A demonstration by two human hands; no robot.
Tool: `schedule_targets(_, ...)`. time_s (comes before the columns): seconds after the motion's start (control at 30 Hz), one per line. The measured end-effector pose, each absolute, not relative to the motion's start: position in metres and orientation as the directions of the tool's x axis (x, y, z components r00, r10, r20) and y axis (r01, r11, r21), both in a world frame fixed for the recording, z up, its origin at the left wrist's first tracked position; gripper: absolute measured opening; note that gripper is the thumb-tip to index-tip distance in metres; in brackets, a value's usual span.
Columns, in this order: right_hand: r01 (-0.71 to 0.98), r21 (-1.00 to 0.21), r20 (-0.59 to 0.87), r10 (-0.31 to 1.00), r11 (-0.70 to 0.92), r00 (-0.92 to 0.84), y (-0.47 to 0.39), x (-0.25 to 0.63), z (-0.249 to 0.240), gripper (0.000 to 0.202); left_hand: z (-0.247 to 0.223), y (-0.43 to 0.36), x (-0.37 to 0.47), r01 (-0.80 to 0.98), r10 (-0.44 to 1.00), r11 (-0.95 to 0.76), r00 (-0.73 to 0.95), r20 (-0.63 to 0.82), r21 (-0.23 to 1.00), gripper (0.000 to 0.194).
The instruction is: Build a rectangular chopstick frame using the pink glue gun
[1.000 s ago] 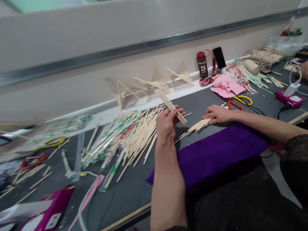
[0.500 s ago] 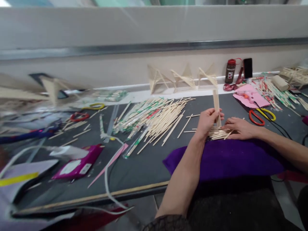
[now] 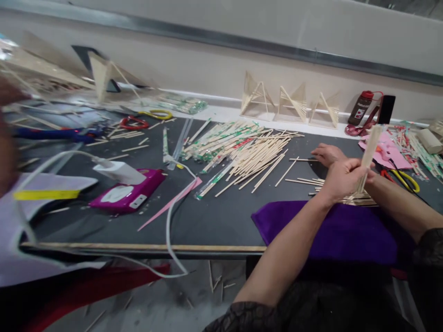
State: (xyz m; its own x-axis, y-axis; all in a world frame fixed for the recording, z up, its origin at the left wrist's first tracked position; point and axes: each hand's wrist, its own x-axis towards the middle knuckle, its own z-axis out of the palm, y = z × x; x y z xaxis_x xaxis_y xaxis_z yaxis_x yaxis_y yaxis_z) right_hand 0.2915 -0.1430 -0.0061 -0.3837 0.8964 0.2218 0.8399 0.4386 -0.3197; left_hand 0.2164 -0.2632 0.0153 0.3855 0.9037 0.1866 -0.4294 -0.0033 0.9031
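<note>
My left hand (image 3: 346,177) is closed around a small bundle of pale wooden chopsticks (image 3: 371,145), held upright with a slight tilt. Stretched beyond it, my right hand (image 3: 327,153) has its fingers extended over the table, at the right end of a single chopstick (image 3: 302,160). Whether those fingertips touch that chopstick is unclear. Loose chopsticks (image 3: 360,199) lie below my left hand, along the edge of a purple cloth (image 3: 332,235). My left hand and forearm partly hide both the loose sticks and my right arm.
A large heap of bare chopsticks (image 3: 265,154) and wrapped ones (image 3: 221,143) lies to the left. Triangular stick models (image 3: 292,103) stand along the wall. A bottle (image 3: 360,108), a phone (image 3: 386,109), scissors (image 3: 404,180), a magenta pack (image 3: 126,196) and a white cable (image 3: 169,230) are around.
My right hand has left the loose sticks by the cloth and reached forward and left, past my left hand. My left hand still holds the upright bundle. The view has turned and tilted.
</note>
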Motion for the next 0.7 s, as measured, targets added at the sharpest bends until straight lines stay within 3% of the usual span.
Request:
schedule_targets(0.1,0.771,-0.023,0.045,0.772,0.636,-0.635,-0.141,0.270,-0.003,0.031,0.018,-0.272,0.223,-0.359,0.873,-0.052,0.436,0.217,0.932,0.022)
schedule_targets(0.2,0.745,0.231,-0.002,0.766,0.625,-0.643,-0.148,0.262,0.005,0.033,0.026,-0.277,0.221,-0.286,0.857,-0.127,0.451,0.250,0.950,0.023)
schedule_targets(0.27,0.716,0.320,0.029,0.749,0.620,-0.661,-0.153,0.260,0.011,0.031,0.029,-0.277,0.218,-0.272,0.857,-0.155,0.442,0.266,0.950,0.024)
schedule_targets(0.37,0.669,0.346,0.095,0.685,0.658,-0.723,-0.158,0.256,0.018,0.029,0.029,-0.273,0.216,-0.309,0.860,-0.165,0.420,0.290,0.937,0.026)
schedule_targets(0.53,0.446,0.315,-0.031,0.478,0.838,-0.878,-0.166,0.237,0.014,0.027,0.027,-0.267,0.214,-0.402,0.883,-0.081,0.395,0.253,0.912,0.028)
schedule_targets(0.7,0.398,0.292,-0.043,0.427,0.870,-0.903,-0.162,0.207,0.001,0.026,0.032,-0.269,0.208,-0.487,0.887,0.024,0.413,0.206,0.873,0.029)
